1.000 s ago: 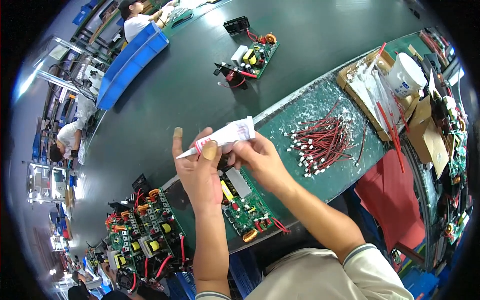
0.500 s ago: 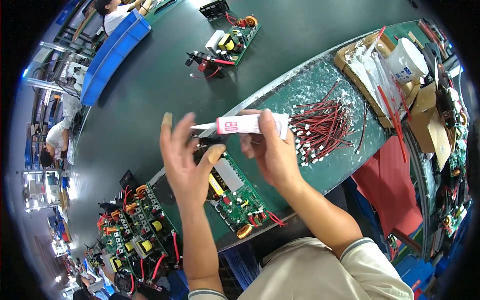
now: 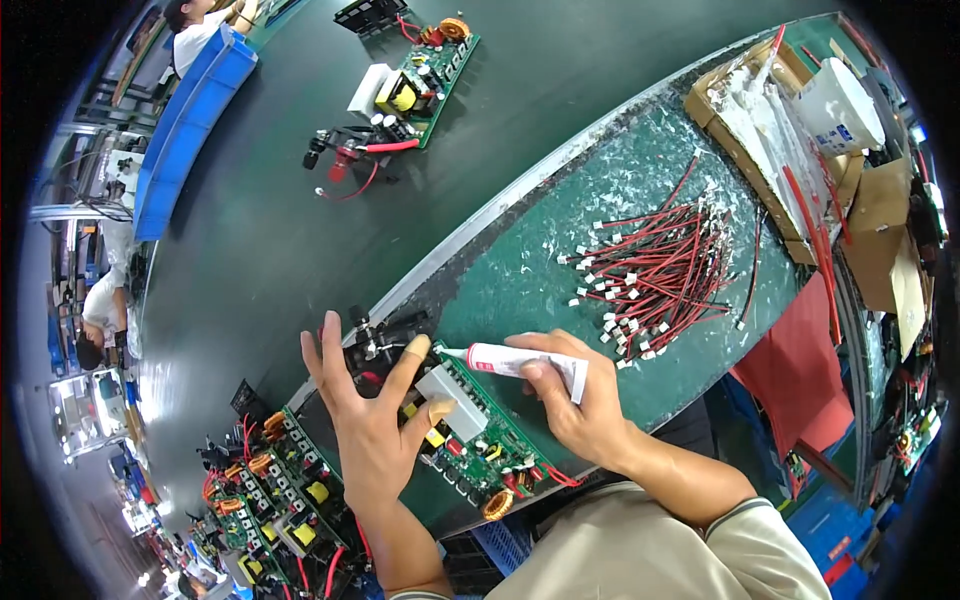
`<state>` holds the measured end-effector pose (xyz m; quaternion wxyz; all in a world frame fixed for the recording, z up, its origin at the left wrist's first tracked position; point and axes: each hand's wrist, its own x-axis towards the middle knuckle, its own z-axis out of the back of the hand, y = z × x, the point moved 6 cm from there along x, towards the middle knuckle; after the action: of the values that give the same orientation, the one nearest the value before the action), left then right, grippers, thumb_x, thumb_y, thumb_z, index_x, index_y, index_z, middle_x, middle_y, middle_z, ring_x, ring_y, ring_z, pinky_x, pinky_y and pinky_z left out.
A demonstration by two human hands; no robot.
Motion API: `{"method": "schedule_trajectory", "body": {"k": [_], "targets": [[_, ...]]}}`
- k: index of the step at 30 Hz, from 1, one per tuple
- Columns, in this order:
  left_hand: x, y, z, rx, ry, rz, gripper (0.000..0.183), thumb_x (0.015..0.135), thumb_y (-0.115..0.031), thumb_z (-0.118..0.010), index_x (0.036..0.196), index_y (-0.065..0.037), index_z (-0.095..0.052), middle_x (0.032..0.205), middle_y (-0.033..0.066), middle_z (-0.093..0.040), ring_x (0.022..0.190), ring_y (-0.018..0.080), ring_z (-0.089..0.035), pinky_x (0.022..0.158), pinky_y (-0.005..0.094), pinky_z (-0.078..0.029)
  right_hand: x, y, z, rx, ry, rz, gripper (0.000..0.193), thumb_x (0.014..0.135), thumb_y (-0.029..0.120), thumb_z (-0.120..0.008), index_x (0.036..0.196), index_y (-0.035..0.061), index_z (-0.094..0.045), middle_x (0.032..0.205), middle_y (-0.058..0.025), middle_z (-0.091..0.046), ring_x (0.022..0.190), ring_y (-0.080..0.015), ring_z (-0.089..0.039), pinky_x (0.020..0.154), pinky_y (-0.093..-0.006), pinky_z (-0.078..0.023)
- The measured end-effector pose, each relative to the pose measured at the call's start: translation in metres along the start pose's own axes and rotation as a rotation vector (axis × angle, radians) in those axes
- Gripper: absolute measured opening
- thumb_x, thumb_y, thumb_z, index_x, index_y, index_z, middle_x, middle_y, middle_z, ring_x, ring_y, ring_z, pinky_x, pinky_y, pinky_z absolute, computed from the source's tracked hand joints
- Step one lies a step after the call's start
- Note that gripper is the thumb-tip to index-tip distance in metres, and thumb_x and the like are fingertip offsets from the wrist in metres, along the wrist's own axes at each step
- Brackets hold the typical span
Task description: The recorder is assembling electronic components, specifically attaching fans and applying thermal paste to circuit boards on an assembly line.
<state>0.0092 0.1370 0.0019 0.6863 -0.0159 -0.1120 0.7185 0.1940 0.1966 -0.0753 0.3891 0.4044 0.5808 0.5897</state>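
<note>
In my right hand (image 3: pixel 580 400) is a white squeeze tube (image 3: pixel 520 362) with a pink band, its pale nozzle pointing left. The tip is at the upper corner of a green circuit board (image 3: pixel 505 440), by its edge; whether it touches cannot be told. My left hand (image 3: pixel 375 415) rests over the board's left side, fingers spread, with tan covers on the index finger and thumb. The thumb lies against a light grey block (image 3: pixel 455 402) on the board, and the index fingertip is near the upper corner. My left hand hides part of the board.
A pile of red-and-black wires (image 3: pixel 660 270) with white connectors lies to the right. Beyond it stand an open cardboard box (image 3: pixel 745 165) and a white tub (image 3: pixel 840 105). More boards (image 3: pixel 275 480) are at lower left, another (image 3: pixel 425 90) far ahead. A blue bin (image 3: pixel 190 130) stands left, near a co-worker.
Both hands have come down to the board. The tube was held up in the air and now tilts with its nozzle at the board's corner. The view has shifted slightly.
</note>
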Motion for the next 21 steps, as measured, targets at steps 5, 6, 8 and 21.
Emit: {"method": "schedule_trajectory", "body": {"k": [5, 6, 8, 21], "targets": [[0.0091, -0.0015, 0.0041, -0.031, 0.120, 0.146, 0.063, 0.070, -0.040, -0.082, 0.128, -0.023, -0.064, 0.156, 0.0191, -0.024, 0.141, 0.0526, -0.023, 0.110, 0.0607, -0.033, 0.0001, 0.0023, -0.0023, -0.053, 0.005, 0.069, 0.021, 0.098, 0.007, -0.058, 0.114, -0.0030, -0.067, 0.083, -0.0105, -0.062, 0.064, -0.0141, -0.058, 0.058, -0.0282, -0.047], [0.0089, -0.0004, 0.0024, -0.044, 0.141, 0.172, 0.062, 0.070, -0.042, -0.082, 0.126, -0.020, -0.065, 0.155, 0.0192, -0.026, 0.140, 0.0534, -0.024, 0.110, 0.0615, -0.034, 0.0000, 0.0025, -0.0018, -0.051, -0.006, 0.078, 0.021, 0.098, 0.007, -0.058, 0.114, -0.0030, -0.067, 0.083, -0.0103, -0.062, 0.063, -0.0141, -0.058, 0.058, -0.0284, -0.047], [0.0085, 0.0001, 0.0026, -0.031, 0.110, 0.134, 0.060, 0.070, -0.044, -0.081, 0.122, -0.018, -0.065, 0.155, 0.0194, -0.027, 0.140, 0.0546, -0.024, 0.109, 0.0630, -0.034, 0.0012, 0.0032, -0.0032, -0.047, -0.008, 0.076, 0.020, 0.098, 0.007, -0.058, 0.113, -0.0030, -0.067, 0.082, -0.0103, -0.062, 0.063, -0.0142, -0.058, 0.058, -0.0285, -0.047], [0.0031, 0.0032, -0.0001, -0.050, 0.056, 0.080, 0.056, 0.070, -0.032, -0.083, 0.116, -0.008, -0.063, 0.156, 0.0224, -0.029, 0.145, 0.0523, -0.019, 0.113, 0.0594, -0.027, 0.0054, 0.0065, -0.0057, -0.102, -0.036, 0.098, 0.019, 0.099, 0.011, -0.058, 0.110, -0.0015, -0.069, 0.076, -0.0106, -0.059, 0.062, -0.0182, -0.056, 0.057, -0.0314, -0.044]]}}
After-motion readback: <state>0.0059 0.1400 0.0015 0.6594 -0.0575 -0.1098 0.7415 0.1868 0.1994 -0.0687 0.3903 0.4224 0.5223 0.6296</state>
